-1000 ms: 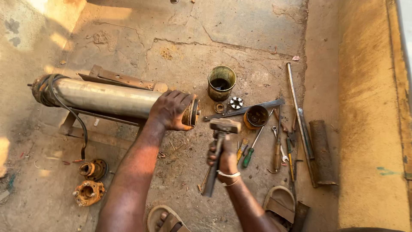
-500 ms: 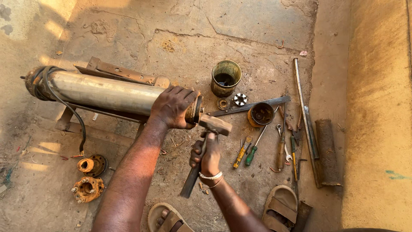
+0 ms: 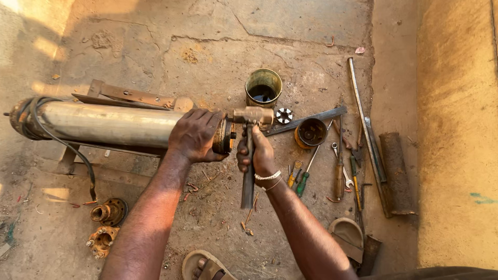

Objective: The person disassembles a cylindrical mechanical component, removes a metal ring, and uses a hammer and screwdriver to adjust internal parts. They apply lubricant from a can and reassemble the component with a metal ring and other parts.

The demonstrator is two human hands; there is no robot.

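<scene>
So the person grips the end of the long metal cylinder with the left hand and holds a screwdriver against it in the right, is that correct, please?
Not quite: the head view shows the right hand holding a hammer, not a screwdriver. Its head meets the end of the long metal cylinder, which the left hand grips. The screwdrivers lie on the ground.

You've got one cam only, head-mounted, looking steeply down from approx standing height at the concrete floor. Your forearms enter from 6 o'clock; a yellow wall runs along 3 o'clock. Mid-range, no 2nd view, so no overlap.
</scene>
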